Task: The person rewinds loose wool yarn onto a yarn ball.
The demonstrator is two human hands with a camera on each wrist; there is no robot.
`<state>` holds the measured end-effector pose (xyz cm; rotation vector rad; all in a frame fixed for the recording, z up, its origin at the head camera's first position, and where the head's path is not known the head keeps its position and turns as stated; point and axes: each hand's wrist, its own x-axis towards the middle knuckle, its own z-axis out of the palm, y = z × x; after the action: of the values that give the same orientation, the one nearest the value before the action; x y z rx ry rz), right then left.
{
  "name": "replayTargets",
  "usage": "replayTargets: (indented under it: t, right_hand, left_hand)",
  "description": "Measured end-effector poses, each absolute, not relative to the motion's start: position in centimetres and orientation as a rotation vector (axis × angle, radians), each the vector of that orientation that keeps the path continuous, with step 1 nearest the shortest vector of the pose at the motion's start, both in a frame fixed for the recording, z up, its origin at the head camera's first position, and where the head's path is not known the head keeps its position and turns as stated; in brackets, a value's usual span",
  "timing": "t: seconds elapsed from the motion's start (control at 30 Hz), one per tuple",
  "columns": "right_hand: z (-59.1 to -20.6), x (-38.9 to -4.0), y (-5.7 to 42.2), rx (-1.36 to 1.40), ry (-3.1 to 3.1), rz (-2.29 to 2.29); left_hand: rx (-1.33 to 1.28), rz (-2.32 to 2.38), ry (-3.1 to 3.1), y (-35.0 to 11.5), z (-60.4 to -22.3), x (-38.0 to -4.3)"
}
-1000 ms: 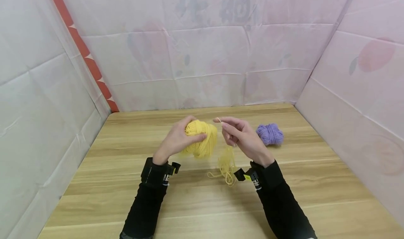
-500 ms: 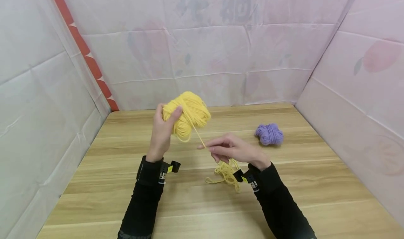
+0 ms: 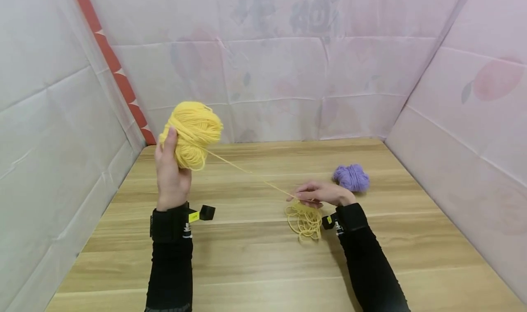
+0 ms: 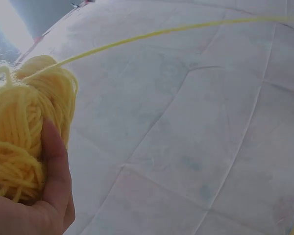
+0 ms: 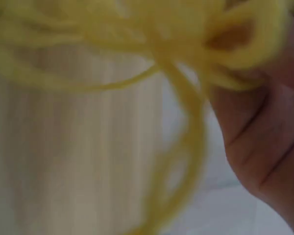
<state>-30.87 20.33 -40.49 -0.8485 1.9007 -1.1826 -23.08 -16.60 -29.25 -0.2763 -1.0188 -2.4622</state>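
My left hand (image 3: 172,180) grips a ball of yellow yarn (image 3: 196,131) and holds it up above the table's left side. In the left wrist view the thumb presses along the yarn ball (image 4: 54,93), and a strand (image 4: 152,34) stretches off to the right. That thin strand runs down to my right hand (image 3: 325,193), which pinches it low over the table at centre right. Just under those fingers hangs a loose tangle of yellow yarn (image 3: 306,220). Blurred yarn loops (image 5: 186,98) lie close against the fingers in the right wrist view.
A purple yarn ball (image 3: 351,178) sits on the wooden table (image 3: 247,266) behind my right hand. Pale printed sheets (image 3: 271,74) enclose the table at the back and both sides, with a red strip (image 3: 109,56) at the left corner.
My left hand has carried the yellow ball left and upward, away from the right hand, drawing out the strand between them. The right hand has come down to the loose yarn.
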Motion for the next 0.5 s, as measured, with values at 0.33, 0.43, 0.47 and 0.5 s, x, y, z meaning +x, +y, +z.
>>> replayTargets:
  t: [0.33,0.43,0.47,0.5]
  right_hand:
    - [-38.2,-29.3,21.3,-0.701,2.184,-1.353]
    - [-35.6,-27.1,17.2,-0.893,2.135,-1.491]
    - [-34.9,-26.4,15.8,-0.941,2.091,-1.517]
    - [-34.4,-25.8,14.6,-0.984,2.041,-1.528]
  left_hand:
    - [-0.274,-2.422,-1.238,-15.1,-28.8,-22.7]
    - [-0.321,-2.372,-1.479,-13.0,-28.8,-22.7]
    - [-0.350,-2.358,-1.543,-12.4,-28.8,-22.8]
    - [-0.378,-2.348,-1.592,-11.7,-28.8,-22.8]
